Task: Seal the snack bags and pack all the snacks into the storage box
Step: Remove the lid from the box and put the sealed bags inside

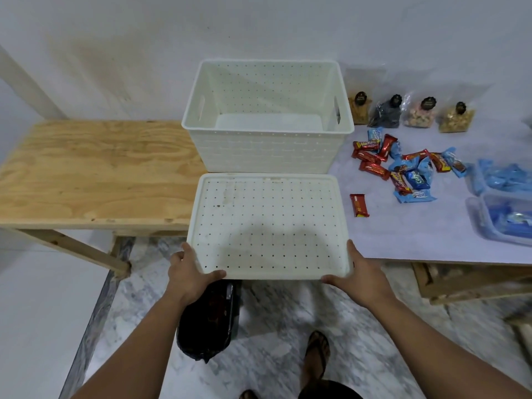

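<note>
A white perforated storage box (267, 145) stands open on the table, nothing inside it. Its flat white lid (269, 223) lies in front of it, jutting past the table's near edge. My left hand (188, 269) grips the lid's near left corner and my right hand (357, 272) grips its near right corner, thumbs on top. Several clear snack bags (403, 110) with dark labels stand in a row right of the box. A heap of red and blue wrapped snack bars (403, 165) lies on the white table surface (417, 234), one red bar (359, 205) apart.
A bare plywood table (95, 171) adjoins on the left. Clear plastic packs of blue-wrapped snacks (503, 197) sit at the right edge. A black bag (208, 321) stands on the marble floor below the lid, beside my sandalled foot (316, 352).
</note>
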